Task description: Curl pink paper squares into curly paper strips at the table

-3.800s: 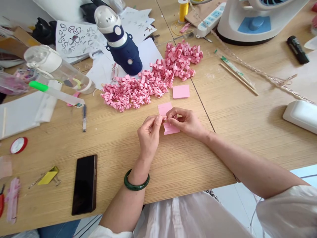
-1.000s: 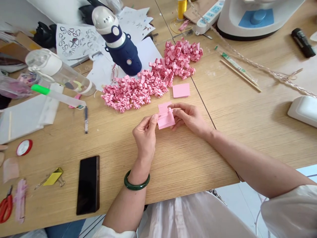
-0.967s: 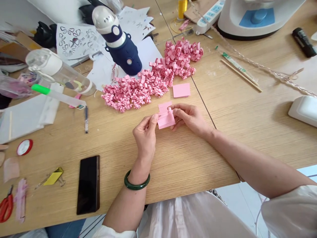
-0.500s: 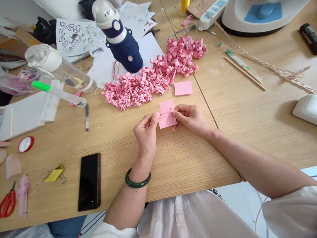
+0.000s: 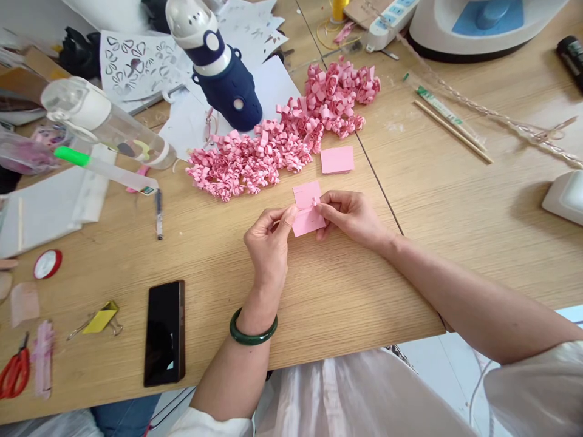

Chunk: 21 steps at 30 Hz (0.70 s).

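Both hands meet over a small pink paper piece (image 5: 310,223) with a crease or strip across its middle. My left hand (image 5: 271,237) pinches its left edge between thumb and forefinger. At the right edge my right hand (image 5: 348,217) pinches a tiny pink curl of paper (image 5: 314,201) against the piece, other fingers bent beneath. Just beyond lies a stack of pink paper rectangles (image 5: 337,159). A long heap of curled pink paper strips (image 5: 255,159) stretches behind it.
A dark blue bottle (image 5: 228,85) stands behind the heap, with a clear bottle (image 5: 113,124) to its left. On the left lie a phone (image 5: 164,334), a yellow binder clip (image 5: 102,318) and red-handled pliers (image 5: 16,370). Wooden sticks (image 5: 453,132) lie at the right.
The hands and paper stay almost in place, with only slight finger movement at the pink piece. The view has shifted a little.
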Tool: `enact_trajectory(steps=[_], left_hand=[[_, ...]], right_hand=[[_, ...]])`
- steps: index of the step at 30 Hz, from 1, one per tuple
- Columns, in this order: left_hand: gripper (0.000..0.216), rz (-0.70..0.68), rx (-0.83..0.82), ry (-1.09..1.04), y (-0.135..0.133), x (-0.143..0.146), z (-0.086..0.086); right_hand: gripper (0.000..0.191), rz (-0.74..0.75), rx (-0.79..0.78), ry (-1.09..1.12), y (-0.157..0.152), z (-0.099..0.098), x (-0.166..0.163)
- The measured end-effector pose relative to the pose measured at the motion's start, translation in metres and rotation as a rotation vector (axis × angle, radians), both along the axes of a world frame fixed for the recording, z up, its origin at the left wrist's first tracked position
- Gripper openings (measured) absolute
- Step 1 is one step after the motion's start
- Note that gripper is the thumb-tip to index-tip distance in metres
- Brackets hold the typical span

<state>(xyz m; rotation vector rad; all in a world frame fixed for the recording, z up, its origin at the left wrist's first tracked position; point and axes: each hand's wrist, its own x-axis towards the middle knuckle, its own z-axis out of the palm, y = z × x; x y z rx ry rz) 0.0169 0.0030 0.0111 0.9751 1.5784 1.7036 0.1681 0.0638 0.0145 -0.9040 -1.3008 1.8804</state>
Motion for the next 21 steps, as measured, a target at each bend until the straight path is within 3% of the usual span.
enact_trajectory(steps=[15, 21], left_hand=[[0.009, -0.029, -0.007, -0.164, 0.0009, -0.0007, -0.0019], [0.012, -0.038, -0.058, -0.109, -0.0014, 0.0016, -0.0013]], right_hand=[[0.032, -0.002, 0.011, 0.022, 0.0003, -0.0028, 0.0002], [0.047, 0.021, 0.019, 0.063, 0.001, -0.0063, 0.0006]])
